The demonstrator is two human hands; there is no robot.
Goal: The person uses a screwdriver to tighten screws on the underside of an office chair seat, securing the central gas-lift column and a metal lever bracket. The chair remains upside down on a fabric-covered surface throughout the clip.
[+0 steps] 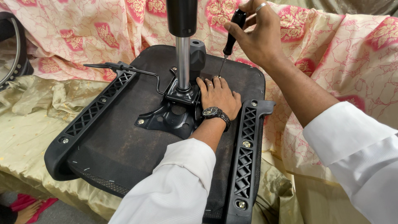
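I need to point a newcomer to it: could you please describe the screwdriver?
Find the upturned black chair seat with its metal post. Just right of the post, the right hand holds the screwdriver: the only black-handled, thin-shafted tool there.

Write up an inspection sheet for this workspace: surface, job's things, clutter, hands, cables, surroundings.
Surface: gold fabric in front, pink floral sheet behind, both draped and creased.
Job's things: upturned chair seat lying on the fabric; black metal plate with gas cylinder standing upright at its middle; bent lever reaching left; two lattice brackets, left and right.
Clutter: nothing seen.
Hands: left hand flat on the seat beside the plate, wearing a wristwatch; right hand gripping a black-handled screwdriver, tip down at the plate's edge.
Cables: nothing seen.
Surroundings: a curved chair part at far left; another person's foot on a red cloth at bottom left.
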